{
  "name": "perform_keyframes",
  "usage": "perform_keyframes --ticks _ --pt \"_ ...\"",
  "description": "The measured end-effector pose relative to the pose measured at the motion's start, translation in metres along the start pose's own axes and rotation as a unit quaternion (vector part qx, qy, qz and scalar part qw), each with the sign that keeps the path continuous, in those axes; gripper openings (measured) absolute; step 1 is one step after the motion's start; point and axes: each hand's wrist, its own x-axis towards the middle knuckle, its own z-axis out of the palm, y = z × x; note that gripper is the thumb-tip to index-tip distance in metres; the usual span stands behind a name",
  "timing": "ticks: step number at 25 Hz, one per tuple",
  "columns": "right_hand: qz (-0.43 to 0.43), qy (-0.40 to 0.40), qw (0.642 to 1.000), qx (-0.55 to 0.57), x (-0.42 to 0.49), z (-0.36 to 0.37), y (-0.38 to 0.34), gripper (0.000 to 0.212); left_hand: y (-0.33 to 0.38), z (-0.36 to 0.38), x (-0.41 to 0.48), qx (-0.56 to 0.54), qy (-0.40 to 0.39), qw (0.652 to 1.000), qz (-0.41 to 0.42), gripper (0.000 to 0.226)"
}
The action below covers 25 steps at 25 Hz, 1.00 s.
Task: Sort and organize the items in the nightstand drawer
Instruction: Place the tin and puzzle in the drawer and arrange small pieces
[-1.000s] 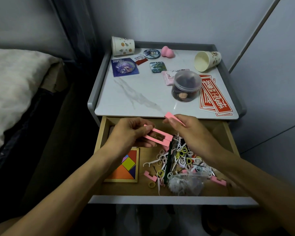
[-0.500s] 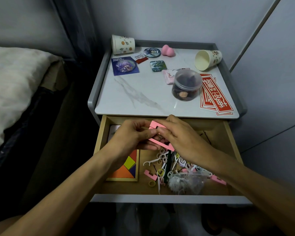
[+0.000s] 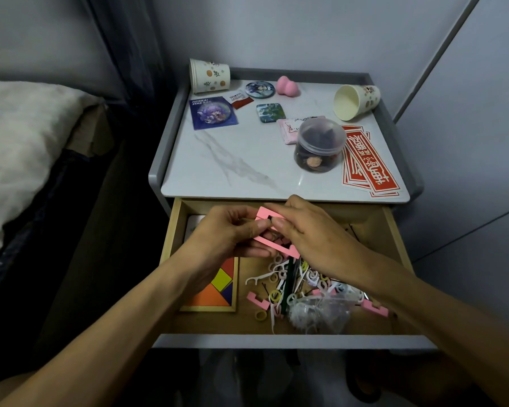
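The fingers (image 3: pixel 252 230) of the left hand (image 3: pixel 227 235) are curled around a small stack of flat pink pieces (image 3: pixel 272 245), with the thumb on top and the other fingers underneath. The right hand (image 3: pixel 309 230) pinches the same stack from the other side, its fingertips on the upper edge. The stack is held just above the back half of the open drawer (image 3: pixel 394 230), touching nothing below.

The pieces look thin, notched and very light, probably foam or soft plastic. They should bend a little and slide over one another if gripped loosely. The best hold is probably across the flat faces near the solid bars, not at the open notches, with the edges squared up so that none slips out.

Below the hands, two more pink pieces (image 3: pixel 257 301) lie in a tangle of floss picks (image 3: pixel 259 279), small rings and a crumpled plastic bag (image 3: pixel 321 315). These are light, springy things that would snag and drag along if lifted carelessly. A wooden puzzle tray (image 3: pixel 221 286) lies flat at the drawer's left side. On the worktop (image 3: pixel 232 160) above, a lidded jar (image 3: pixel 319 145) stands well apart from the hands.
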Motion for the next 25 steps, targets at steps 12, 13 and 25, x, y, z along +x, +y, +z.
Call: perform_keyframes --ticks 12,13,25 --pt "-0.012 0.024 0.999 0.03 0.001 0.002 -0.007 0.069 0.004 -0.01 -0.002 0.036 0.098 0.993 0.051 0.02" --pt "-0.026 0.047 0.998 0.019 -0.001 0.004 -0.007 0.069 0.006 -0.014 -0.002 0.041 0.116 0.991 0.054 0.02" --pt "-0.087 0.18 0.972 -0.126 0.001 0.013 -0.01 0.056 0.011 -0.028 0.0 0.033 0.136 0.99 0.033 0.022"
